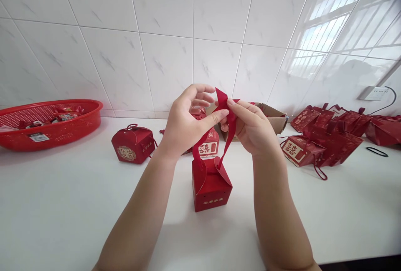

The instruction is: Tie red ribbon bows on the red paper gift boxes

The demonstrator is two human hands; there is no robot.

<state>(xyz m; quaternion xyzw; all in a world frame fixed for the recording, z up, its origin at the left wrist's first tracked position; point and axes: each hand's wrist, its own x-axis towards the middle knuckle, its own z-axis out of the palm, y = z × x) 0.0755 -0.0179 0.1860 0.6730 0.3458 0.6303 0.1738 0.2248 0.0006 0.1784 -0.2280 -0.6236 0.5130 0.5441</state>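
A small dark red box [212, 191] with gold lettering stands upright on the counter in front of me. From slots in its folded top, a red ribbon [231, 127] rises in two strands that cross above the box. My right hand [250, 125] pinches the ribbon near the crossing. The thumb of my left hand [184, 120] presses on the crossed ribbon, its other fingers curved behind near a loose ribbon end. Part of the ribbon is hidden by my fingers. Behind it stands another red box [209, 145] with a cream label.
At left, a red plastic basket [62, 131] holds small wrapped items, near a red box [133, 145] with a cord. A cardboard carton [275, 116] stands behind my right hand. Several red boxes [302, 150] and bags [336, 143] crowd the right, beside a black ring [376, 151]. A tiled wall [166, 62] bounds the counter.
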